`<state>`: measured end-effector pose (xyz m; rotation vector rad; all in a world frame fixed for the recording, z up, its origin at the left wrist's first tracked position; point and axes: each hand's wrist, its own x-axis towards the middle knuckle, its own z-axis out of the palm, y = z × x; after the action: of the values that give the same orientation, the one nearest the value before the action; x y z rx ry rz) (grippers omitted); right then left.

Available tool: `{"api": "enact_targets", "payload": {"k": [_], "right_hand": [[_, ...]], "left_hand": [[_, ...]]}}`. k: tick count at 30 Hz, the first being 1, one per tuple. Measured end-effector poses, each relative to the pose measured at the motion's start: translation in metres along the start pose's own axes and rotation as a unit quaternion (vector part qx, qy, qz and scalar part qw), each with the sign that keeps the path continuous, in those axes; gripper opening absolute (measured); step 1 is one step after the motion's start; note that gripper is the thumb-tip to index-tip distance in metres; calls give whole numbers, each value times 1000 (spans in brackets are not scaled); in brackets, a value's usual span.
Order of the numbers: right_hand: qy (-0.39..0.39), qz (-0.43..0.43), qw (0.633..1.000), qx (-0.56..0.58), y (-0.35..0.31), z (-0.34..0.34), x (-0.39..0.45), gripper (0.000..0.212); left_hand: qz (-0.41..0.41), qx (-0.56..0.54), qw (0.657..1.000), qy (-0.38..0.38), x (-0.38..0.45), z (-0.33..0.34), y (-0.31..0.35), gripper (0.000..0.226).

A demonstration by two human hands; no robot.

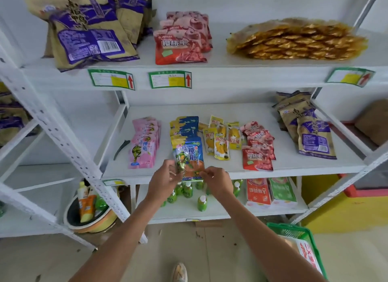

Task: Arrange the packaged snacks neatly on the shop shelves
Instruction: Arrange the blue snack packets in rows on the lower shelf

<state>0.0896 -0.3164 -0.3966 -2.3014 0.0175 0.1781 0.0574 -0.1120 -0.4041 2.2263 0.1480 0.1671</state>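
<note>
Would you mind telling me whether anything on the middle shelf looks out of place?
Yes: a dark clip-like object lies loose on the middle shelf, left of the pink packets. It is no snack, and what it is exactly I cannot tell.

The white middle shelf [231, 111] carries 6 groups of packets. A row of blue turtle packets [185, 132] lies at its centre. Left of that row lies a stack of pink packets [143, 143], and further left a dark clip [121, 149] near the shelf's edge. Right of the blue row lie yellow packets [220, 138], then red cherry packets [257, 147], and furthest right brown-and-purple bags [306, 126] overlapping one another.
</note>
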Motion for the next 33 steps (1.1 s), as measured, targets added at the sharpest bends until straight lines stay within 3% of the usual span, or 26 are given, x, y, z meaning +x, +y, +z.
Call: {"api": "enact_targets", "payload": {"k": [2,5,8,15,20,22,24,27,29,31,33], "right_hand": [[-19,35,996,-84,-2,10,26,30],[-31,54,983,-171,-11,21,56,60],[-34,59,979,-190,-16,26,82,52],[-17,48,975,-217,-33,34,116,42],[-19,56,980,-192,-36,36,132,53],[30,62,989,-132,-31,24,133,56],[119,72,980,-142,-19,8,135,48],[119,122,953,-249,-6,-7,144,73],[97,159,948,-260,-7,-12,149,83],[103,185,951,-226,-9,-14,151,74],[121,186,954,-201,-11,-15,150,40]], "left_hand": [[47,122,991,-13,21,7,-18,39],[68,169,983,-5,49,12,-30,42],[28,197,980,26,71,19,-44,43],[60,198,976,73,105,31,-60,40],[34,185,978,89,118,31,-61,44],[22,167,982,88,115,31,-62,49],[25,142,985,94,111,32,-67,53],[47,119,986,109,102,31,-77,51],[55,93,987,120,101,31,-78,49],[52,56,990,121,97,31,-75,46],[47,28,992,111,93,27,-68,43]]}}
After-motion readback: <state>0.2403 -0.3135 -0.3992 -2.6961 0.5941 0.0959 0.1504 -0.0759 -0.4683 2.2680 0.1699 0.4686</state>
